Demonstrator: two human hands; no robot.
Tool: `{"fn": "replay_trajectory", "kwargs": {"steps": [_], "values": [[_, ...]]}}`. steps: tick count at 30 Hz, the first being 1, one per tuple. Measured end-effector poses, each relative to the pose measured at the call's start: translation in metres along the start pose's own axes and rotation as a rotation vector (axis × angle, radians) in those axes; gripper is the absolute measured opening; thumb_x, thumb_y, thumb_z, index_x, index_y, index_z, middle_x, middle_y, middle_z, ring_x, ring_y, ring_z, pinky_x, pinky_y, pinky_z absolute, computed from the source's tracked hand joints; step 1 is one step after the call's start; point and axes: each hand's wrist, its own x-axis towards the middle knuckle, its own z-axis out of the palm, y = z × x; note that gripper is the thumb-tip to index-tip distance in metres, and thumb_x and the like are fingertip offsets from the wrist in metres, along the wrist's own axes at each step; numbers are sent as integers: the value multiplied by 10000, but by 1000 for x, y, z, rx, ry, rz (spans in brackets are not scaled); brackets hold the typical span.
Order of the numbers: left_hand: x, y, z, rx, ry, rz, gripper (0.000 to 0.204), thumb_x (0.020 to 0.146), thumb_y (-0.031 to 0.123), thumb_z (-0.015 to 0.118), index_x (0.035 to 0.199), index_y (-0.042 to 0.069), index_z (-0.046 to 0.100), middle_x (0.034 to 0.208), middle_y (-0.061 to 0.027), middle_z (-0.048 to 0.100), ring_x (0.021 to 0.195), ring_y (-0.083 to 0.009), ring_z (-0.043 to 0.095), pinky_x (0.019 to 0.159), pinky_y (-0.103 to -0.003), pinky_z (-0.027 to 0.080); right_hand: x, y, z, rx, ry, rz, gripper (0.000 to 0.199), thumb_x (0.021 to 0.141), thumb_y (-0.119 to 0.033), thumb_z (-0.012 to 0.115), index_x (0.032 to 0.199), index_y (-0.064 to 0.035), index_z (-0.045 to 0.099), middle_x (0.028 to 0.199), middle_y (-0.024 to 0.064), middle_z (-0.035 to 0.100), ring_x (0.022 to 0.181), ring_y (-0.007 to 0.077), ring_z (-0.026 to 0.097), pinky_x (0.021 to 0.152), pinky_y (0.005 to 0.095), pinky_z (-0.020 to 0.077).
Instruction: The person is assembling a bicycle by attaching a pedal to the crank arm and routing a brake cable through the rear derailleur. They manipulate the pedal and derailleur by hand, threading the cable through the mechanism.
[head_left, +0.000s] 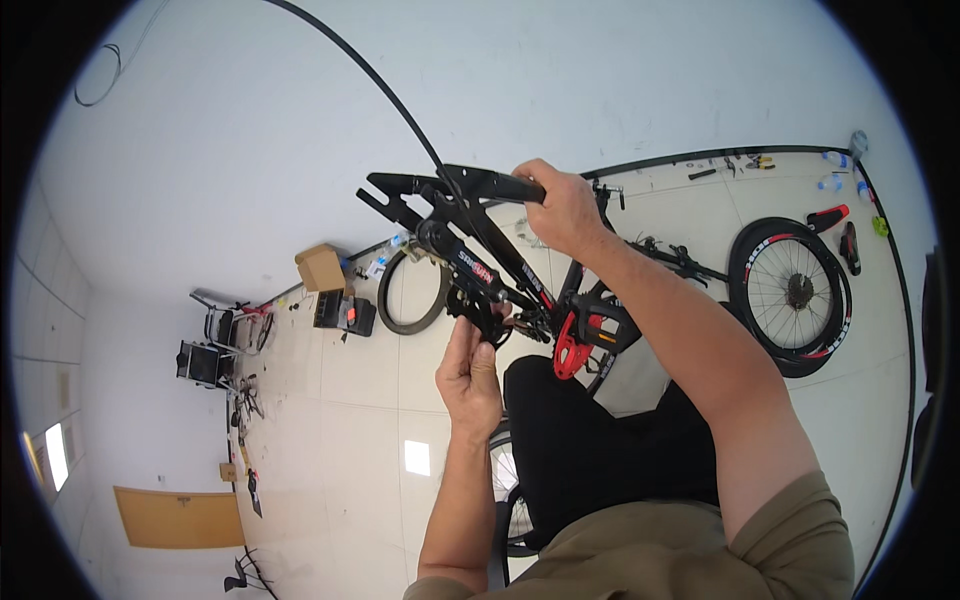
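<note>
Right hand (562,208) fingers closed around black bike frame (470,190) end, held up mid-view; left hand (472,372) fingers pinch the black derailleur (478,305) just below. Black cable (385,85) arcs up from frame. Red-rimmed wheel (790,295) and loose tyre (412,290) on floor

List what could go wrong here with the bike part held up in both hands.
1. The right hand alone grips the top of the black bicycle frame part; if that grip slips, it could drop onto the person's lap.
2. The left hand has fingertips at the derailleur, where they might get pinched.
3. The black cable arcs loose overhead and could snag or whip.
</note>
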Motion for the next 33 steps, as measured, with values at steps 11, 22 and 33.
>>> {"fn": "replay_trajectory", "kwargs": {"steps": [11,22,33], "values": [[13,52,12,121,-47,-48,558,960,-111,380,1513,-49,338,1336,-228,604,1235,-293,613,1093,-398,450,-1,-3,-6,-5,-15,25,237,817,-26,612,1042,-85,656,797,159,695,749,376,676,699,432,524],[55,65,7,139,-252,-538,292,995,173,649,1159,-68,631,786,-119,704,768,-220,713,785,-350,572,0,-5,-9,-37,-62,70,267,787,-71,631,1051,-104,656,846,137,725,824,373,700,790,465,550],[58,20,21,51,-201,-357,259,1042,168,574,1106,-71,650,560,10,441,468,-77,384,461,-254,346,0,-3,-5,-8,9,35,204,848,-34,614,1042,-77,660,744,158,674,708,368,672,653,403,520]]}}
